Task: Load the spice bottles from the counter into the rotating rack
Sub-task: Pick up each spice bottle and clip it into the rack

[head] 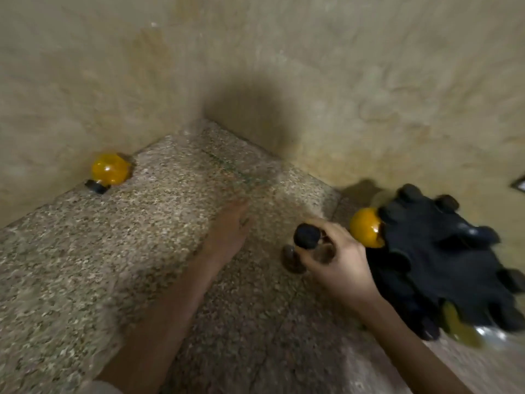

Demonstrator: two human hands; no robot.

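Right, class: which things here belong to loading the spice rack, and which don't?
Job: rotating rack; yellow bottle in it; yellow bottle lying at left; capped bottle in the right hand; counter.
Other: walls; wall fitting, right edge.

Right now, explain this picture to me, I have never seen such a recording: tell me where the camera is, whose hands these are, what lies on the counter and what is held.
There is one picture, taken by a camera worn on a person's head and looking down. There is no machine: these are the person's own two bare hands. The speckled counter fills a wall corner. The left hand reaches out flat and blurred, holding nothing. The right hand grips a dark-capped bottle beside the black rotating rack, where an orange bottle sits. A second orange bottle appears to lie on its side by the left wall.
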